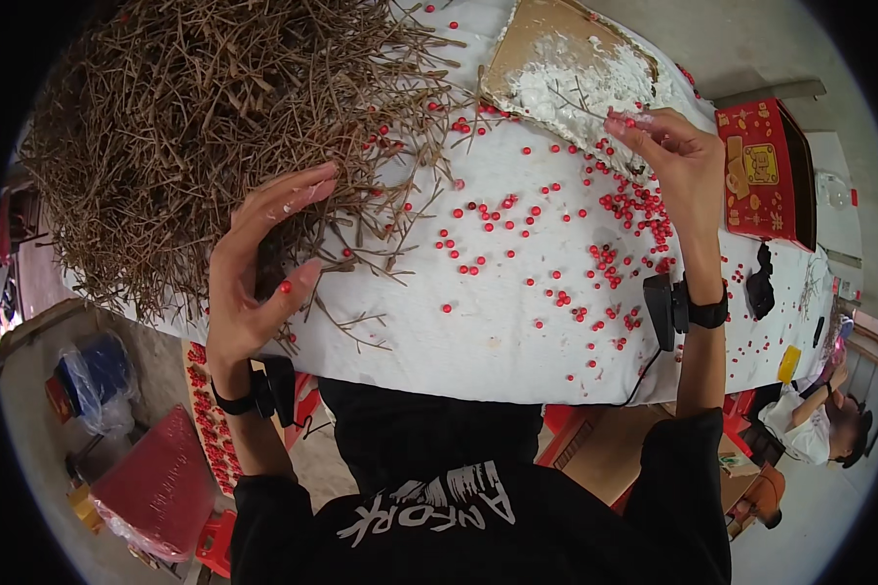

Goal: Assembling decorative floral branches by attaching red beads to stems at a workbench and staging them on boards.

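My right hand (681,161) pinches a thin brown twig (579,105) between thumb and fingertips, with red at the fingertips. The twig reaches over white paste (566,83) spread on a cardboard sheet (532,34). My left hand (263,258) is open at the edge of a large heap of brown twigs (166,127). Its fingers are curved and apart from the thumb. One small red bead (285,288) shows against the thumb; whether it sticks there cannot be told. Many loose red beads (639,210) lie on the white cloth (361,341), thickest near my right forearm.
A red patterned box (761,168) stands right of my right hand, and a black crumpled thing (761,283) lies below it. Rows of red bead clusters (215,414) lie on a board at lower left. Another person (815,419) is at the far right.
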A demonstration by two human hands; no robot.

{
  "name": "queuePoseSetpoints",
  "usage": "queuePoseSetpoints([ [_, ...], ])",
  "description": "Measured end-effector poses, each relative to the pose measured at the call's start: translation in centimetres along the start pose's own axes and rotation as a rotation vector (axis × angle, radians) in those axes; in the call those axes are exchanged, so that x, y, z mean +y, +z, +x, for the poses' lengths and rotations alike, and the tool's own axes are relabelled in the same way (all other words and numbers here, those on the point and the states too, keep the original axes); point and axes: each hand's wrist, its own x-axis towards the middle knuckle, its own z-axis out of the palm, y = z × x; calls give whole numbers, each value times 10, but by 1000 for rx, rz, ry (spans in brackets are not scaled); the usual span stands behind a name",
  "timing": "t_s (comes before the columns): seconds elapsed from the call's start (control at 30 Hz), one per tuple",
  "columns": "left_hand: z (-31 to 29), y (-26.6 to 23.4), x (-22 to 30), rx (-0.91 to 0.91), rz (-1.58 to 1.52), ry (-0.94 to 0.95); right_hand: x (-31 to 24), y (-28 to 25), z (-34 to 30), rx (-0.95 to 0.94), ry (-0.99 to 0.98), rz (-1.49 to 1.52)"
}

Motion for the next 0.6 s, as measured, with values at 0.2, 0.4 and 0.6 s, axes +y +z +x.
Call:
queuePoseSetpoints([
  [0.2,-4,-1,-9,20,-259,-37,-9,-1,2,-13,-159,-237],
  [0.4,-3,1,-7,17,-216,-49,-17,-2,16,-75,-316,-417],
  [0.6,-5,3,-8,34,-202,-48,-39,-1,32,-156,-377,-588],
])
